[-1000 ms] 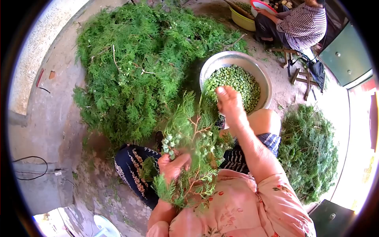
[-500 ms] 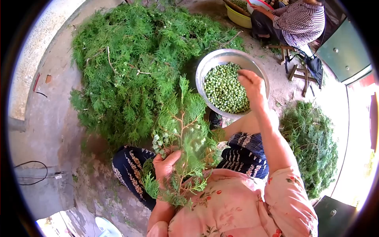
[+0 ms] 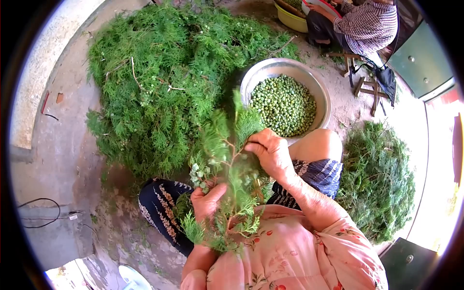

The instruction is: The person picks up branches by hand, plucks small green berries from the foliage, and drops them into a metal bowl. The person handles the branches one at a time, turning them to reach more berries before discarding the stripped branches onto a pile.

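Note:
My left hand (image 3: pixel 207 202) is closed on a leafy green branch (image 3: pixel 231 166), held upright over my lap, with pale cones (image 3: pixel 198 174) clustered just above the fingers. At the branch's right side, my right hand (image 3: pixel 270 151) is pinched by its twigs; what the fingertips hold is too small to make out. Beyond my right hand, a metal basin (image 3: pixel 321 104) on the ground contains many small green cones (image 3: pixel 285 106).
A large heap of green branches (image 3: pixel 150 92) lies ahead to the left, and a smaller heap (image 3: pixel 377 183) to the right. At the upper right another person (image 3: pixel 369 26) sits near a yellow basin (image 3: pixel 291 20). A wooden stool (image 3: pixel 369 92) stands behind them.
My right hand has come down from over the basin to the branch, its fingers now pinched there. The branch has shifted slightly right in my left hand.

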Demonstrator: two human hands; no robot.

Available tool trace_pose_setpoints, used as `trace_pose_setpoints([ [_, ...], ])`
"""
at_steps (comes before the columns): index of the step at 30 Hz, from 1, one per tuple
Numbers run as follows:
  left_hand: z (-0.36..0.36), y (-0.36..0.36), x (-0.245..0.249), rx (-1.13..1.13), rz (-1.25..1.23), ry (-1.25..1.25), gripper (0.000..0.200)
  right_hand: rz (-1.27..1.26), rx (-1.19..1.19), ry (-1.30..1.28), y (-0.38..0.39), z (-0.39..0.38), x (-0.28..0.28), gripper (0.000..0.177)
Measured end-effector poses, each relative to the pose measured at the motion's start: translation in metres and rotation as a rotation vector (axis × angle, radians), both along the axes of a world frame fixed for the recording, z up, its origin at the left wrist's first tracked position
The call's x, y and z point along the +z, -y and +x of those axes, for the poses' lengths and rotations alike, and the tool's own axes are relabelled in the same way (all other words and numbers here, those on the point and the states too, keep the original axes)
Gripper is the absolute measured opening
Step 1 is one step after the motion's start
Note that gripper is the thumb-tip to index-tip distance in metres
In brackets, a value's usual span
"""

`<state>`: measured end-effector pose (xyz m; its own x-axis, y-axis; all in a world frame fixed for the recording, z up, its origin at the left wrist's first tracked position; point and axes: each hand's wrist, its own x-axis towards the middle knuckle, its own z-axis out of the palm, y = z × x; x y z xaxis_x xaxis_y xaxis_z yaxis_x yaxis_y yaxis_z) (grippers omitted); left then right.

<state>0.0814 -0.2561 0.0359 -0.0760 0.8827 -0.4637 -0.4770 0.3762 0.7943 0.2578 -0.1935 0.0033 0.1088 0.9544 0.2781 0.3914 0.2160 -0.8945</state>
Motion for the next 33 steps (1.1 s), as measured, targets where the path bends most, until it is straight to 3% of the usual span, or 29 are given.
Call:
trace_pose_setpoints([
  [1,-0.001,0.002,-0.004,-0.012,0.02,-0.009,0.013,-0.001,-0.053,0.002,-0.003,0.001,0.003,0.014],
  [2,-0.004,0.004,-0.005,-0.023,-0.017,-0.005,0.012,-0.244,-0.161,-0.175,-0.004,0.005,0.009,0.013],
  [6,-0.008,0.001,-0.001,0.026,-0.015,-0.066,0.011,-0.442,-0.026,-1.042,-0.014,0.039,0.003,0.008],
  [10,-0.007,0.003,-0.008,0.098,0.034,-0.042,0.012,-0.488,0.182,-1.263,-0.004,0.029,0.031,0.016],
  [11,-0.008,0.003,-0.007,0.076,0.026,-0.029,0.012,-0.486,0.24,-1.191,-0.001,0.026,0.023,0.015],
  [13,-0.008,0.004,-0.005,0.024,0.074,-0.001,0.014,-0.665,0.168,-0.698,0.011,0.012,0.038,0.016],
  [14,-0.007,0.005,-0.004,0.024,0.059,-0.018,0.014,-0.628,0.197,-0.364,0.01,0.005,0.04,0.021],
  [15,-0.006,0.006,-0.002,0.024,0.043,-0.034,0.014,-0.391,0.196,-0.218,0.013,-0.003,0.02,0.025],
  [18,-0.006,0.008,0.004,-0.007,0.072,-0.001,0.01,-0.182,0.182,0.019,0.014,-0.013,0.022,0.027],
  [21,-0.013,0.012,0.002,-0.017,0.092,0.014,0.011,-0.208,0.193,-0.023,0.017,-0.02,0.024,0.017],
  [22,-0.015,0.015,0.0,0.006,0.078,0.026,0.012,-0.069,0.163,-0.046,0.016,-0.024,0.02,0.013],
  [25,-0.023,0.026,-0.002,0.037,0.076,0.033,0.015,-0.538,0.071,-0.458,0.018,-0.025,0.035,0.017],
  [27,-0.035,0.033,-0.007,0.065,0.106,-0.014,0.017,-0.458,-0.075,-0.528,0.012,-0.021,0.039,0.014],
  [29,-0.049,0.04,-0.016,0.118,0.151,-0.101,0.017,-0.442,0.098,-0.882,0.006,-0.009,0.045,0.013],
  [31,-0.054,0.045,-0.003,0.177,0.226,-0.152,0.017,-0.442,0.1,-1.181,0.002,-0.01,0.065,0.015],
  [33,-0.053,0.046,0.018,0.289,0.169,-0.048,0.016,-0.443,0.111,-1.322,-0.004,-0.003,0.073,0.014],
])
